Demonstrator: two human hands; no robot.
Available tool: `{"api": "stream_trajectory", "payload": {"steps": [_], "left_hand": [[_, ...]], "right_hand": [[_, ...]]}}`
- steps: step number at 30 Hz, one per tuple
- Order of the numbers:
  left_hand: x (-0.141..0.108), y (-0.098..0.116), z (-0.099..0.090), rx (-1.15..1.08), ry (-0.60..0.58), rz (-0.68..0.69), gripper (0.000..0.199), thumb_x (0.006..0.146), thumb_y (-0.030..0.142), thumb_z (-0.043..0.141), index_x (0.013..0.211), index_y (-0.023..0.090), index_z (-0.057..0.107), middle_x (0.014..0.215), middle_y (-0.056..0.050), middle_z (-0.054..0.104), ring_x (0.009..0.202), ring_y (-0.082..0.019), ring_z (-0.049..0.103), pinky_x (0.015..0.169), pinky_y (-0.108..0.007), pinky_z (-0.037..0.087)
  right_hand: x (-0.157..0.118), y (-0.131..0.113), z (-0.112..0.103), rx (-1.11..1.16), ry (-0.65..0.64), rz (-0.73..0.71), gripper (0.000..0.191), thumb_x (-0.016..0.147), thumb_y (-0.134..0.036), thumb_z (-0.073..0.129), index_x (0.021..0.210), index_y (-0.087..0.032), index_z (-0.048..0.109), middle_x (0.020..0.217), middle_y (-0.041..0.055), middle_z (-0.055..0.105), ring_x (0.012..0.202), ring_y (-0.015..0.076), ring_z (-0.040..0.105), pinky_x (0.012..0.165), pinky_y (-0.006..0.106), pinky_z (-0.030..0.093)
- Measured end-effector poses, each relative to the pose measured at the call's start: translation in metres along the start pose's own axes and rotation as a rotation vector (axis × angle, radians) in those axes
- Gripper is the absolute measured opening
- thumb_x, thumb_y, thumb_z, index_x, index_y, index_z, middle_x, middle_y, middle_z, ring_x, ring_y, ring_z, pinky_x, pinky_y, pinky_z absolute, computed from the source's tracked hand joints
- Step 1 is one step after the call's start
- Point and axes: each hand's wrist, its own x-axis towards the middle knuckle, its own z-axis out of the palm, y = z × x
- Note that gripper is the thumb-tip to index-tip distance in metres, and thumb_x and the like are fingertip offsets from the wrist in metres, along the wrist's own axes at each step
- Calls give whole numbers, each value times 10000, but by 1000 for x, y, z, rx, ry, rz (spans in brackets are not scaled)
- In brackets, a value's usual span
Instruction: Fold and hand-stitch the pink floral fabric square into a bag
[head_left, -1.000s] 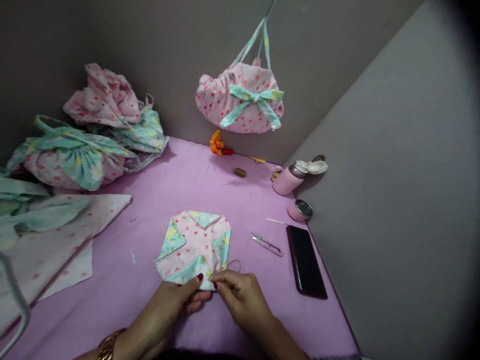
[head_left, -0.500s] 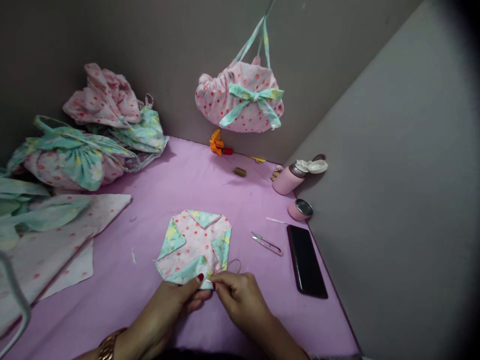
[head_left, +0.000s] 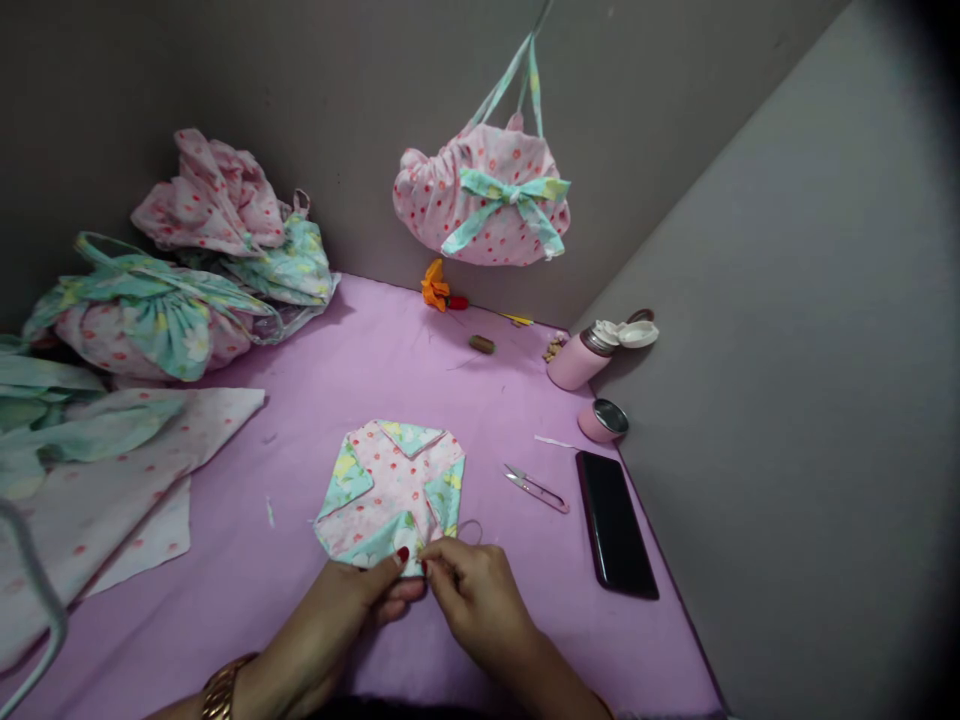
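A pink dotted fabric piece (head_left: 394, 480) with mint floral corners folded in lies on the lilac cloth. My left hand (head_left: 360, 590) pinches its near edge, thumb on top and fingers underneath. At the near right part of that edge, my right hand (head_left: 476, 590) has thumb and forefinger pressed together. Whatever sits between those fingertips is too small to make out now; a thin needle-like glint showed there earlier. A loop of thread (head_left: 471, 528) curves out beside the fabric, just above my right hand. Thread snips (head_left: 536, 488) lie to the right of the fabric.
A black phone (head_left: 616, 525), a pink bottle (head_left: 579, 358) and its cup lid (head_left: 602, 420) stand along the right edge. A thread spool (head_left: 481, 344) lies farther back. Sewn fabric bags (head_left: 150, 310) and loose cloth (head_left: 112, 490) fill the left. A dotted bag (head_left: 484, 195) hangs at the wall.
My right fingertips have shifted very slightly toward the left hand at the fabric's edge. The whole view has moved a little; the fabric and left hand keep their places.
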Motion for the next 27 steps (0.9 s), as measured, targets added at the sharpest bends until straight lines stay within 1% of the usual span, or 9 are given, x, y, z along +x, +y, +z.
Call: {"api": "stream_trajectory", "payload": {"steps": [3,6,9,13,17,21,24,27], "left_hand": [[3,-1,-1,-8,11,-2,295,719,321,674,962,154,661,899,-72,740,723,-145,668,653,-212,485],[3,0,0,-25,34,-23,235,700,299,693,875,142,678,775,-44,751,651,-125,658,615,-196,480],[2,0,0,-18,44,-20,213,687,290,702,823,128,684,686,-32,742,625,-118,648,584,-182,470],[3,-2,0,-32,45,-19,212,681,285,707,825,132,682,671,-26,737,609,-116,643,588,-188,475],[5,-2,-1,-41,30,-6,231,684,287,705,860,141,673,707,-29,737,625,-119,645,604,-192,485],[5,-1,0,-38,29,8,239,668,285,713,860,149,669,728,-33,734,635,-128,647,610,-205,493],[4,0,1,-48,28,23,255,663,283,715,881,160,666,729,-27,732,632,-128,644,611,-210,493],[3,0,1,-43,37,17,238,656,283,722,847,147,680,695,-32,729,609,-121,635,593,-199,484]], "right_hand": [[1,3,0,158,19,41,179,814,-166,470,815,-193,647,628,-4,630,556,127,554,525,208,369],[3,7,2,376,9,100,146,786,-155,502,763,-170,646,628,0,619,568,121,548,518,198,371],[4,10,6,586,-7,155,114,768,-155,527,743,-151,638,632,6,610,577,118,545,525,196,381],[6,12,7,700,-11,181,88,753,-166,553,730,-144,635,635,6,595,580,114,526,533,200,369],[7,13,6,750,-32,184,98,761,-211,565,726,-140,622,622,-4,558,534,93,465,496,192,325],[8,13,6,742,-47,165,119,784,-250,554,748,-148,602,541,-44,464,462,76,380,454,186,290],[6,12,7,642,-48,128,113,819,-248,515,771,-166,575,527,-59,425,451,77,364,455,185,291],[3,10,7,468,-48,97,91,849,-219,468,803,-185,538,538,-62,430,470,85,386,474,186,297]]}}
